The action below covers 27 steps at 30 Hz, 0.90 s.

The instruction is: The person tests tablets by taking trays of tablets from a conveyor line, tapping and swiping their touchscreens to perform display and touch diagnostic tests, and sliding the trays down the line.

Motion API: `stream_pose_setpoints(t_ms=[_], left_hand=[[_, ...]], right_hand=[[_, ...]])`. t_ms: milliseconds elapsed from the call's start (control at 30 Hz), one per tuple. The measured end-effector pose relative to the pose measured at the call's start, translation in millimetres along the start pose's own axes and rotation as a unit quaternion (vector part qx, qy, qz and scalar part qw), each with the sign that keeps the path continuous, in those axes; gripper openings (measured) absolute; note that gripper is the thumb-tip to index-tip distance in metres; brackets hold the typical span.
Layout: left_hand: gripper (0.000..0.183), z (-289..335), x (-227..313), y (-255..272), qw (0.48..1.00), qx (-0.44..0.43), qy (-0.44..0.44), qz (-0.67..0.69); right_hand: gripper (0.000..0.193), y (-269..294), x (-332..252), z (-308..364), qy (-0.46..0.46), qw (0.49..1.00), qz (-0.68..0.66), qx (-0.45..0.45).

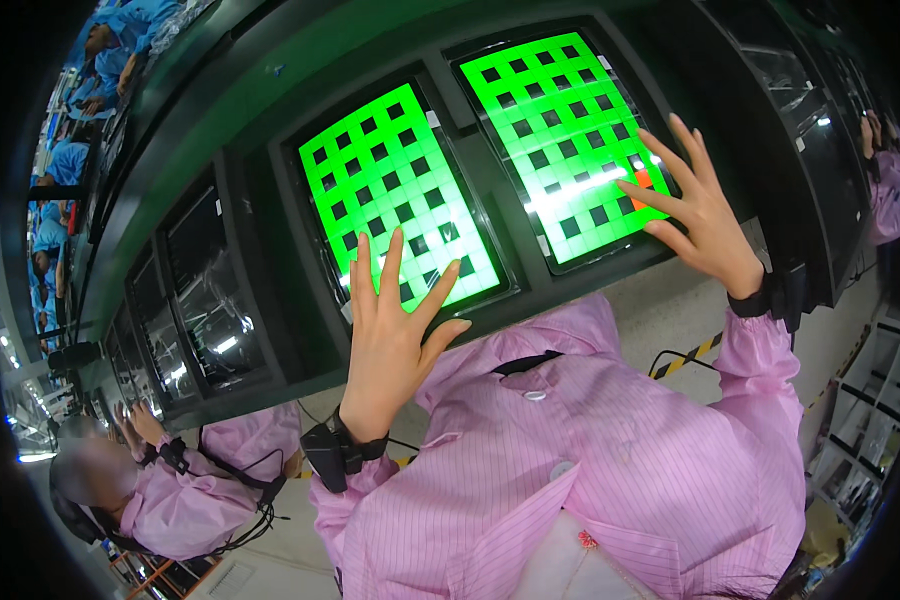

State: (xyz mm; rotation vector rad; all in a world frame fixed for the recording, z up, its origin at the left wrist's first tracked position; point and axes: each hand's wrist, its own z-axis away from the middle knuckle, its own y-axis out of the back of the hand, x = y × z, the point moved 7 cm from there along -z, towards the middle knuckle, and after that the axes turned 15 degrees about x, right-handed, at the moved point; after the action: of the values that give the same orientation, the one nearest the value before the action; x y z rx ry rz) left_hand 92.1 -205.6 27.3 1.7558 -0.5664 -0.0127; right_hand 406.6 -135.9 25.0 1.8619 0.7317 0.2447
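Observation:
Two lit display panels lie side by side in a dark bench frame, each showing a green grid with black squares. Over the lower part of the left panel (382,172) is my left hand (385,330), its fingers spread and nothing in it. My right hand (705,215) reaches over the lower right part of the right panel (555,115), fingers also stretched apart and empty. Beside the right fingertips, a few cells (643,179) glow orange-red. Whether the fingertips touch the glass I cannot tell. Both wrists wear black bands (340,455).
Dark unlit panels (205,280) sit along the bench to the left, and another dark panel (770,70) is at the right. A person in a pink smock (200,500) works at the left; another (892,195) is at the far right. People in blue (65,165) sit beyond.

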Motion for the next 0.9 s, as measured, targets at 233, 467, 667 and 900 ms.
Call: stream_pose_setpoints(t_ms=[233, 467, 667, 900], left_hand=[[0.056, -1, 1, 0, 1.000, -0.003, 0.006, 0.002], [0.066, -4, -12, 17, 0.997, 0.056, 0.054, 0.016], [0.058, -14, -53, 27, 0.983, 0.142, 0.113, -0.039], [0.056, -14, -73, 26, 0.973, 0.155, 0.162, -0.051]], right_hand=[[0.038, 14, 3, 17, 0.001, 0.999, -0.021, 0.026], [0.041, 17, 7, -8, -0.046, 0.995, -0.059, 0.065], [0.042, -4, 8, -51, -0.015, 0.997, -0.045, 0.059], [0.043, -21, 10, -66, -0.002, 0.999, -0.024, 0.038]])
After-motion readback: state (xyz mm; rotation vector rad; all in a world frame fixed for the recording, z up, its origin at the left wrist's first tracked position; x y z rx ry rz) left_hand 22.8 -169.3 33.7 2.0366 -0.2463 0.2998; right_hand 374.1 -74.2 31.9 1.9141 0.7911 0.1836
